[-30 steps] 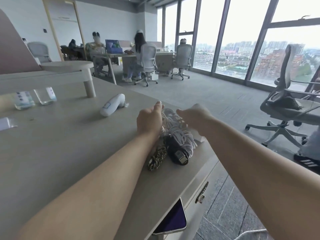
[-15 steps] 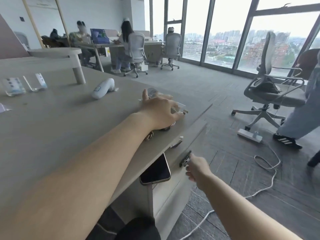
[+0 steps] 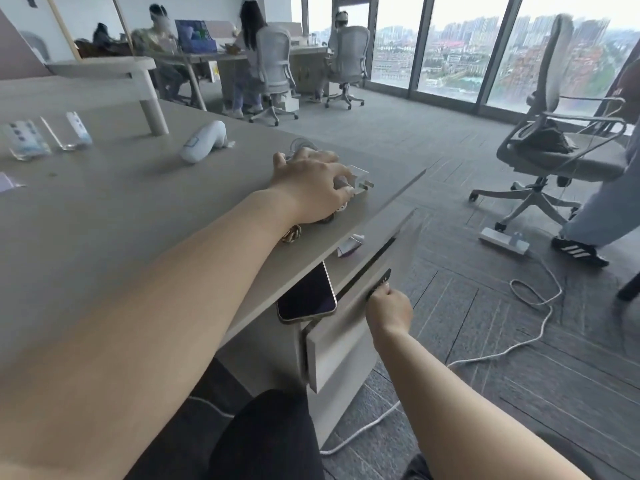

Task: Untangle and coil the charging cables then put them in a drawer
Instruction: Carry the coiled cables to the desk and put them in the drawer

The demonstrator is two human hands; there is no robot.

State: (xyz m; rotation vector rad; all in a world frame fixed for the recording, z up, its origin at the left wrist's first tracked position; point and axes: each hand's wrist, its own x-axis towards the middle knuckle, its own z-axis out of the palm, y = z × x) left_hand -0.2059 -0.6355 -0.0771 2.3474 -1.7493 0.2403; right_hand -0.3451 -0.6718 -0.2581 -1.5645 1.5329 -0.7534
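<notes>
Way off to the left of the phone [image 3: 306, 294], further up the bench [image 3: 104, 209], there are two clear little stands [image 3: 24, 140] with blue print that's too blurry to read. A white handheld gadget [image 3: 204, 142] lies on its side a bit nearer the phone.

Just up from the phone, the left hand [image 3: 311, 188] sits palm-down on the charging cables [image 3: 292, 233]. Its fingers are curled round the pile, so most of it is buried. What pokes out is a gold-and-black braided bit by the wrist, a few pale loops past the knuckles, and a white charger plug [image 3: 358, 178] with its prongs pointing away from the hand. I honestly can't tell how many cables are in there or how tidy the coils are.

The phone itself lies screen-up and dark, hanging over the bench edge. Right beside and below it is the drawer [image 3: 341, 337], slightly open with a dark gap along the top, and the inside is hidden.

Just right of the phone, the right hand [image 3: 389, 311] has its fingers pinching the dark drawer handle [image 3: 379, 282], though the hand mostly hides the fingertips.

Further right of the phone, on the floor, a white cable [image 3: 533, 296] snakes near a power strip [image 3: 504, 240] and an office chair [image 3: 554, 147].
</notes>
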